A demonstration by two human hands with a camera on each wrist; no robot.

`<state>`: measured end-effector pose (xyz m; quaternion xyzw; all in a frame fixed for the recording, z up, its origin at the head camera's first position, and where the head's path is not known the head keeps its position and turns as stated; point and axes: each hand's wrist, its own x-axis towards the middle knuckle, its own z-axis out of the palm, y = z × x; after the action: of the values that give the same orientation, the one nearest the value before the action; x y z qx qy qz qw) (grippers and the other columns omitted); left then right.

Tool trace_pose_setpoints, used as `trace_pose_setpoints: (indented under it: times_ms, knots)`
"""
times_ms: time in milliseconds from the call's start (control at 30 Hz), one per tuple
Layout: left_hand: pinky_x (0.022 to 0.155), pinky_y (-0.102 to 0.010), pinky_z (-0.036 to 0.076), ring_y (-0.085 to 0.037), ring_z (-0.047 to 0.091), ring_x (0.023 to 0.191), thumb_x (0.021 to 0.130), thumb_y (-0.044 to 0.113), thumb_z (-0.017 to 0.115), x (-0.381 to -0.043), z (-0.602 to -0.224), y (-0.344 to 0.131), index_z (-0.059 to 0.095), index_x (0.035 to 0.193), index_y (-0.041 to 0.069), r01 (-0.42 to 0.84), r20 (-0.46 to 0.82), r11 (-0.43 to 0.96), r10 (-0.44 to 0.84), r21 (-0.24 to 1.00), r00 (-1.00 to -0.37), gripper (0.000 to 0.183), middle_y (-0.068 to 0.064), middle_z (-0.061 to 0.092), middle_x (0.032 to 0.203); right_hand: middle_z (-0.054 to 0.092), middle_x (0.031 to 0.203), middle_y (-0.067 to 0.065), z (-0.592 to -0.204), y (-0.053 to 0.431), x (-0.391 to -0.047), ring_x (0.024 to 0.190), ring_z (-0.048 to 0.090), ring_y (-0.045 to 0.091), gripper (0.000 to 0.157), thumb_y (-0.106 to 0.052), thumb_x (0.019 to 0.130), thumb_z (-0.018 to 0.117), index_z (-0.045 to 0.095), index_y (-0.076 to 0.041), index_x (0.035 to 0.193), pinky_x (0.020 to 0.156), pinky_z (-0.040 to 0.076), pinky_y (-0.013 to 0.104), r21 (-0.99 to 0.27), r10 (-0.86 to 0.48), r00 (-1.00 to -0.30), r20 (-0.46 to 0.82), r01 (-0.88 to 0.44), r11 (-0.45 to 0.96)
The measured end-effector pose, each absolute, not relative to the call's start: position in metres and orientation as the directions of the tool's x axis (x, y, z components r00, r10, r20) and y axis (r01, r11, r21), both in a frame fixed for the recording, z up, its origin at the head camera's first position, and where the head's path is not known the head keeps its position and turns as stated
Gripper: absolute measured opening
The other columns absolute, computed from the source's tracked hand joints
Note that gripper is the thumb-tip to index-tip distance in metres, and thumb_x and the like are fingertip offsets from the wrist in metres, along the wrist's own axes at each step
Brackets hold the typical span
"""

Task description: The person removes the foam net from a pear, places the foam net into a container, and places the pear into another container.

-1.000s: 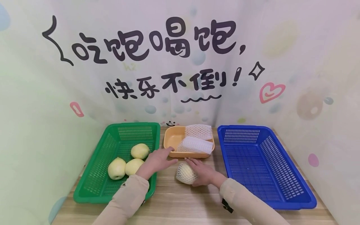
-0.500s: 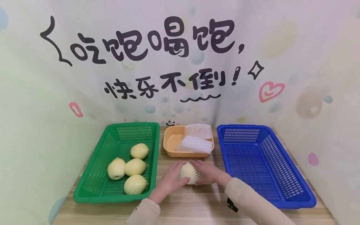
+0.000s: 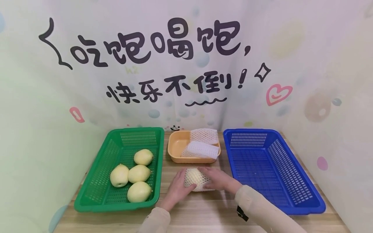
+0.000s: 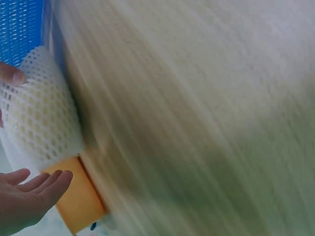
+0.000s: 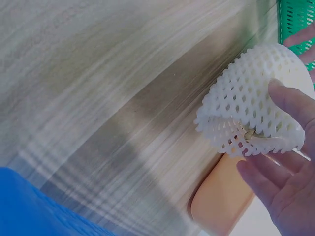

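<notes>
A pale yellow pear (image 3: 193, 178) sits on the table between my hands, inside a white foam net sleeve (image 5: 246, 93). My right hand (image 3: 219, 179) grips it from the right; in the right wrist view the thumb lies on the net and the fingers are partly hidden behind. A stem shows inside the sleeve's open end there. My left hand (image 3: 177, 188) is at the pear's left side. In the left wrist view that hand (image 4: 27, 201) has its fingers extended beside the net, not wrapped round it.
Several bare pears (image 3: 139, 192) lie in the green basket (image 3: 87, 204) on the left. Behind the hands stands an orange tray (image 3: 176, 146) with two white foam net sleeves (image 3: 201, 149). A blue basket (image 3: 306, 210) is on the right, and a printed curtain hangs behind.
My left hand has moved from beside the green basket to the pear's left side, uncovering another pear in the basket. The net now stretches farther right, and my right hand shifted slightly right.
</notes>
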<state>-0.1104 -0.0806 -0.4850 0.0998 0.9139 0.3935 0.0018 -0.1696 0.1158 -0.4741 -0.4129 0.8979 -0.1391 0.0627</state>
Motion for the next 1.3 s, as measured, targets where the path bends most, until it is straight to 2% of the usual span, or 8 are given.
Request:
trace_pose_setpoints:
  times_ms: [433,533,667,733,833,1100,1167,1300]
  knots:
    - [0.087,-0.050,0.041,-0.039,0.049,0.107,0.079,0.025,0.071,-0.110,-0.499,-0.070,0.039,0.133,-0.001,0.201,0.143,0.668,0.141,0.717,-0.980,0.068,-0.021,0.045,0.123,0.061,0.073,-0.002,-0.472,0.113,-0.169,0.063,0.056,0.011,0.020,-0.017,0.073,0.077,0.062,-0.008,0.083,0.057,0.046,0.027,-0.262,-0.702,-0.686,0.190,-0.725,0.637]
    - [0.086,-0.050,0.041,-0.039,0.050,0.106,0.081,0.025,0.069,-0.109,-0.497,-0.069,0.039,0.132,0.001,0.200,0.142,0.678,0.141,0.707,-0.980,0.064,-0.021,0.045,0.124,0.064,0.081,0.003,-0.471,0.113,-0.168,0.070,0.060,0.015,0.031,-0.017,0.070,0.078,0.060,-0.006,0.092,0.062,0.048,0.030,-0.284,-0.694,-0.699,0.172,-0.710,0.644]
    - [0.083,-0.051,0.043,-0.039,0.051,0.103,0.081,0.023,0.068,-0.108,-0.497,-0.069,0.041,0.131,0.003,0.196,0.135,0.686,0.142,0.701,-0.981,0.060,-0.020,0.046,0.122,0.059,0.108,0.019,-0.472,0.111,-0.162,0.093,0.058,0.030,0.068,-0.018,0.065,0.079,0.046,0.005,0.120,0.079,0.047,0.040,-0.356,-0.701,-0.709,0.079,-0.677,0.645]
    - [0.083,-0.051,0.043,-0.039,0.052,0.103,0.081,0.022,0.068,-0.108,-0.497,-0.068,0.042,0.131,0.003,0.202,0.140,0.685,0.146,0.700,-0.979,0.059,-0.020,0.046,0.122,0.053,0.115,0.025,-0.472,0.109,-0.158,0.098,0.056,0.035,0.076,-0.019,0.067,0.079,0.041,0.009,0.126,0.082,0.045,0.045,-0.364,-0.705,-0.707,0.055,-0.672,0.645]
    - [0.084,-0.051,0.042,-0.040,0.051,0.104,0.082,0.022,0.068,-0.107,-0.497,-0.067,0.040,0.132,0.001,0.202,0.143,0.667,0.143,0.717,-0.979,0.061,-0.021,0.046,0.123,0.054,0.113,0.027,-0.472,0.108,-0.156,0.094,0.058,0.037,0.072,-0.019,0.071,0.078,0.042,0.010,0.126,0.079,0.046,0.046,-0.330,-0.708,-0.702,0.069,-0.686,0.648]
    - [0.089,-0.055,0.037,-0.043,0.047,0.110,0.093,0.017,0.050,-0.109,-0.500,-0.069,0.041,0.131,-0.005,0.178,0.144,0.584,0.105,0.792,-0.984,0.045,-0.025,0.045,0.124,0.063,0.079,0.009,-0.470,0.111,-0.163,0.071,0.061,0.023,0.032,-0.013,0.071,0.077,0.059,0.000,0.093,0.061,0.049,0.033,-0.249,-0.730,-0.660,0.177,-0.748,0.616]
    - [0.089,-0.053,0.039,-0.041,0.049,0.109,0.094,0.010,0.044,-0.111,-0.502,-0.070,0.045,0.128,-0.005,0.178,0.158,0.578,0.085,0.796,-0.984,0.037,-0.024,0.048,0.121,0.064,0.083,0.011,-0.472,0.113,-0.164,0.075,0.061,0.024,0.037,-0.013,0.070,0.078,0.059,0.001,0.098,0.065,0.049,0.034,-0.257,-0.729,-0.662,0.173,-0.745,0.616]
    - [0.063,-0.037,0.051,-0.031,0.060,0.079,0.089,-0.003,0.042,-0.114,-0.506,-0.073,0.049,0.125,-0.001,0.138,0.131,0.552,0.052,0.823,-0.990,0.036,-0.021,0.051,0.116,0.059,0.104,0.023,-0.476,0.115,-0.162,0.090,0.059,0.033,0.064,-0.013,0.067,0.080,0.048,0.007,0.119,0.077,0.048,0.042,-0.310,-0.729,-0.675,0.114,-0.722,0.619]
